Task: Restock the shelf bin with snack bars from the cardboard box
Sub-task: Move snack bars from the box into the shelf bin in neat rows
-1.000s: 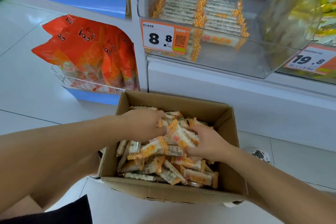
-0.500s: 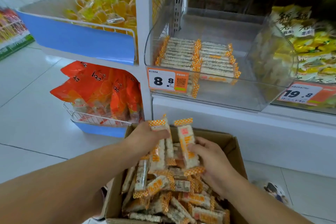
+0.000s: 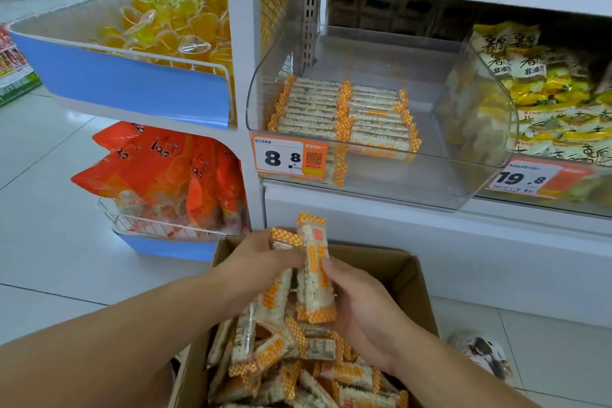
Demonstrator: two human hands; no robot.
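A brown cardboard box (image 3: 402,267) on the floor holds several white snack bars with orange checked ends. Above the box my left hand (image 3: 255,262) and my right hand (image 3: 361,305) together grip a bunch of snack bars (image 3: 313,272), held upright between them. On the shelf above stands the clear plastic shelf bin (image 3: 414,182), with two neat rows of the same bars (image 3: 344,113) at its left and bare floor at its right. An orange 8.8 price tag (image 3: 288,159) sits on the bin's front.
A neighbouring bin of yellow packets (image 3: 543,99) with a 19.8 tag stands to the right. To the left are a blue-fronted wire basket of yellow jelly cups (image 3: 159,33) and, lower, a wire basket of orange bags (image 3: 165,175). White tile floor surrounds the box.
Both hands have gathered snack bars in the box and lifted them upright above the pile. The view has tilted up, showing more of the shelves.
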